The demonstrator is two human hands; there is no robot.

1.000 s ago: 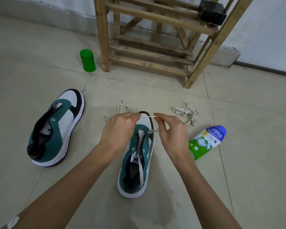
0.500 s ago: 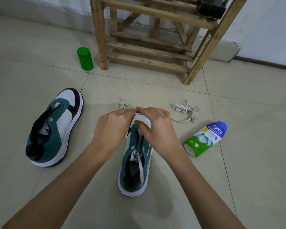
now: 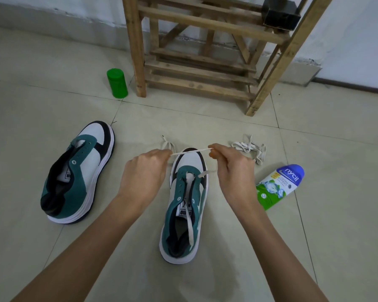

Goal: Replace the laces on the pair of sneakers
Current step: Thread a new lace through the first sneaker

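Rack [image 3: 196, 68] cut off by top edge, both forearms [image 3: 74, 247] cut by bottom edge, left hand [image 3: 144, 173] hiding its own fingertips and its end of the lace [image 3: 190, 151], spare lace [image 3: 167, 144] half behind that hand, bottle [image 3: 279, 186] small print unreadable.

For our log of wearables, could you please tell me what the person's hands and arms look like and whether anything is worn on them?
The left hand and right hand are bare: no gloves, rings or bracelets show. The left forearm and right forearm are bare too, with no watch, sleeve or markings in view down to the frame edge.
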